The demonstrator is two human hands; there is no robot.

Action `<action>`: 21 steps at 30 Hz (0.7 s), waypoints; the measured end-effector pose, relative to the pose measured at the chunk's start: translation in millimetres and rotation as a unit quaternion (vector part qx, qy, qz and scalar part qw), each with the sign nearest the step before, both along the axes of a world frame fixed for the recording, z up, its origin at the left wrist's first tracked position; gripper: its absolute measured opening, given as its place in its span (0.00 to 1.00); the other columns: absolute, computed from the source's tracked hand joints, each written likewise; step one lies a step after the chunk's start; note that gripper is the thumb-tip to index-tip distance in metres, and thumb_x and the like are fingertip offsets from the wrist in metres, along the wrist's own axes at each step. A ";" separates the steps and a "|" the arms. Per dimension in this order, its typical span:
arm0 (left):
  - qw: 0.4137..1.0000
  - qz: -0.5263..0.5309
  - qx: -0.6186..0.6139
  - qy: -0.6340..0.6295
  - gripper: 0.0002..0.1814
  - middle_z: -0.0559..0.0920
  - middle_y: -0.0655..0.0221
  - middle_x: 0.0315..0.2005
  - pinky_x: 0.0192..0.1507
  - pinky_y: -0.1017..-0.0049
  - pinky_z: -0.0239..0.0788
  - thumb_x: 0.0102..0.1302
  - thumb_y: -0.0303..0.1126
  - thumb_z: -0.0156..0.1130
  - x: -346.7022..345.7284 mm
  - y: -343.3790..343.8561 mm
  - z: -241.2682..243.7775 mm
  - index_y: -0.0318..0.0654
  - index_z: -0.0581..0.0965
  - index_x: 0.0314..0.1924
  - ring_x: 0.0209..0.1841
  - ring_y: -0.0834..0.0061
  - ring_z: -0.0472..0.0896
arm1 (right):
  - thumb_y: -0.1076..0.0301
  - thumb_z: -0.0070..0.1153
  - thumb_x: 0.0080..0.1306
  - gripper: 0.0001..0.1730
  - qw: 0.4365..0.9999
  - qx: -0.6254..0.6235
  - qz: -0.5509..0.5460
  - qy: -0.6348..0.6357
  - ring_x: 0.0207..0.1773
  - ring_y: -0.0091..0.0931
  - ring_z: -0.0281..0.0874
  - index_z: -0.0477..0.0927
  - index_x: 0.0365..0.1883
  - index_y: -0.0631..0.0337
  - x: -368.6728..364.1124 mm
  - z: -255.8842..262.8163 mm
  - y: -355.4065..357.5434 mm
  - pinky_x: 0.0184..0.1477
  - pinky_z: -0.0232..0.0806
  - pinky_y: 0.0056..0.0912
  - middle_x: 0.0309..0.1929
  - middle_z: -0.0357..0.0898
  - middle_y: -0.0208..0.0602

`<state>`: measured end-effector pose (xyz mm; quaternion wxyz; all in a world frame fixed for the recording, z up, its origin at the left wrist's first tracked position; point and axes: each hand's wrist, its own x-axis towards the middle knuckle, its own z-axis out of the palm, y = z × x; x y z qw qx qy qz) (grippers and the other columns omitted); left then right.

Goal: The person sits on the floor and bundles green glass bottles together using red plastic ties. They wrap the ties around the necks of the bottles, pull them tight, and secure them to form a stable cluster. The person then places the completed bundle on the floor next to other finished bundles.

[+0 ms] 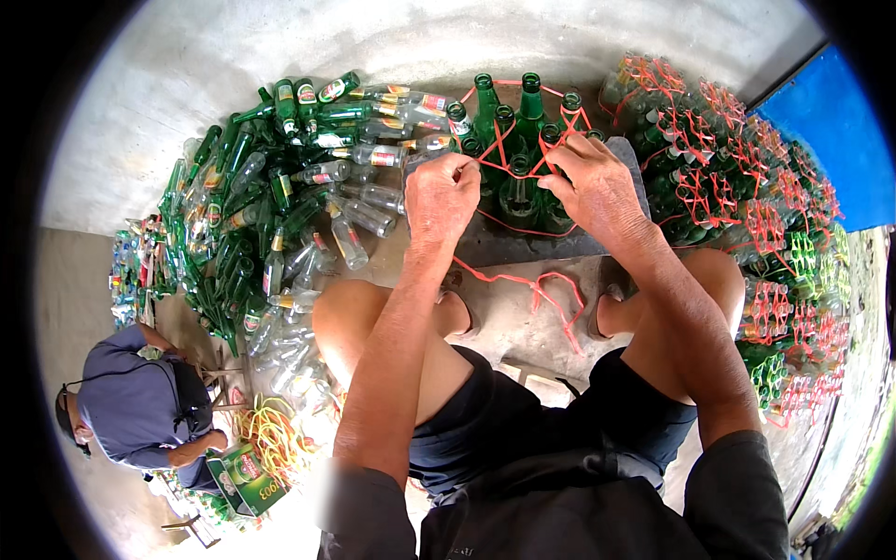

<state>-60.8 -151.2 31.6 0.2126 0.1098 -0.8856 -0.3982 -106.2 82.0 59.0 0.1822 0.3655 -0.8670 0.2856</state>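
Observation:
Several upright green glass bottles [530, 105] stand grouped on a dark low board [623, 203]. Red plastic twine [500, 168] runs around and crosses between their necks, with a lower loop around the bodies. My left hand [444, 199] pinches the twine at the group's near left side. At the near right, my right hand [595, 182] has the twine between thumb and fingers, close to a bottle neck. A loose tail of red twine [518, 278] hangs below the board, between my knees. The exact fingertip contact is partly hidden by my fingers.
Left lies a big heap of loose green and clear bottles [343, 234]. To the right stand many bottle bundles tied with red and green twine [763, 231]. A seated co-worker [140, 399] is at lower left, near yellow twine [273, 434] and a green carton [248, 479]. A wall rises behind.

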 end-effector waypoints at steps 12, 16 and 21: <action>0.928 -0.194 -0.308 -0.085 0.07 0.85 0.54 0.25 0.35 0.55 0.78 0.61 0.31 0.64 -31.8 -31.6 65.4 0.40 0.86 0.29 0.31 0.47 0.86 | 0.67 0.74 0.57 0.13 0.999 -0.007 -0.012 0.047 0.50 0.40 0.83 0.83 0.37 0.58 -2.1 -11.8 0.3 0.48 0.79 0.44 0.43 0.78 0.36; 0.895 -0.269 -0.343 -0.097 0.07 0.80 0.54 0.21 0.33 0.51 0.74 0.58 0.29 0.62 -51.3 -31.7 86.7 0.37 0.79 0.23 0.28 0.44 0.81 | 0.67 0.74 0.57 0.13 0.998 -0.002 -0.021 0.053 0.49 0.39 0.82 0.83 0.37 0.57 -2.2 -15.0 -2.1 0.48 0.80 0.43 0.41 0.78 0.35; 0.865 -0.304 -0.387 -0.098 0.06 0.80 0.51 0.22 0.34 0.51 0.73 0.58 0.29 0.64 -78.1 -28.0 92.3 0.36 0.82 0.25 0.28 0.45 0.81 | 0.66 0.74 0.56 0.13 0.998 0.000 -0.020 0.067 0.47 0.38 0.81 0.83 0.37 0.55 -5.3 -20.2 -3.2 0.47 0.80 0.42 0.40 0.77 0.34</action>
